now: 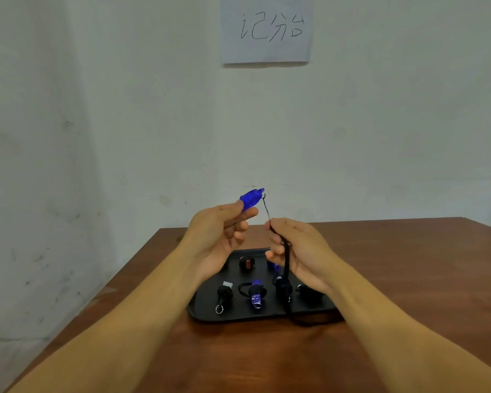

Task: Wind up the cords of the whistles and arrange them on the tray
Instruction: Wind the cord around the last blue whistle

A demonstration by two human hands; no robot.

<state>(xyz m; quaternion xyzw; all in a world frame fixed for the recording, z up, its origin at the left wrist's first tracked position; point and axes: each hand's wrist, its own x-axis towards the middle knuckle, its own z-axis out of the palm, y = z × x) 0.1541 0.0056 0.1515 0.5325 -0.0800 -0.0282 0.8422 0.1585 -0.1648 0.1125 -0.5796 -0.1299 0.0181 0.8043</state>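
Observation:
My left hand (220, 236) pinches a blue whistle (251, 197) between thumb and forefinger, raised above the table. From the ring at its tip a black cord (286, 259) runs down to my right hand (301, 252), which grips it; the loose end hangs to the tray. The black tray (236, 314) lies under both hands. On it sit several whistles with wound cords, among them a blue one (256, 296), a black one with a ring (224, 296) and a black and orange one (247, 262). My right hand hides part of the tray's right side.
The tray sits on a brown wooden table (408, 265) pushed against a pale wall. A sheet of paper with handwriting (267, 29) is stuck high on the wall. The table's left edge runs diagonally towards me.

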